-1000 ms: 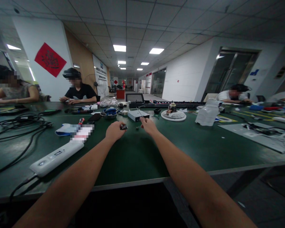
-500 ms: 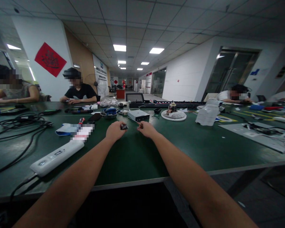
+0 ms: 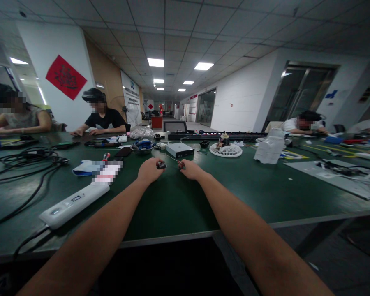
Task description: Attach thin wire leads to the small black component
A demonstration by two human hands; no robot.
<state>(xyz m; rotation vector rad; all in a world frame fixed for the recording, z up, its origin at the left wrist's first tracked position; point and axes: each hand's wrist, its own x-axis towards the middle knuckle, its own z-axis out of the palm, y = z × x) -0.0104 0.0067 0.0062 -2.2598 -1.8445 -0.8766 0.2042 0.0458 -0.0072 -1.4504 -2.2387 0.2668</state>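
My left hand (image 3: 149, 170) rests on the green table (image 3: 172, 201), fingers closed round a small dark part (image 3: 161, 165). A short way to its right, my right hand (image 3: 189, 169) is closed on a thin tool with a reddish handle (image 3: 180, 164); its thin metal shaft points back and left toward the grey box (image 3: 179, 149). The two hands sit close together at the table's middle, tool tip and small part almost meeting.
A white power strip (image 3: 72, 204) with its black cable lies at the near left, by tangled black cables (image 3: 27, 158). Behind are a white fan grille (image 3: 225, 150), a bowl of parts (image 3: 141, 146), a red-handled screwdriver (image 3: 105, 156) and a white bag (image 3: 269, 149). Other people sit at the far left and right.
My right hand has drawn back and left toward the left hand. The tool's shaft, raised a second ago, now lies low and points back-left. The left hand stayed put.
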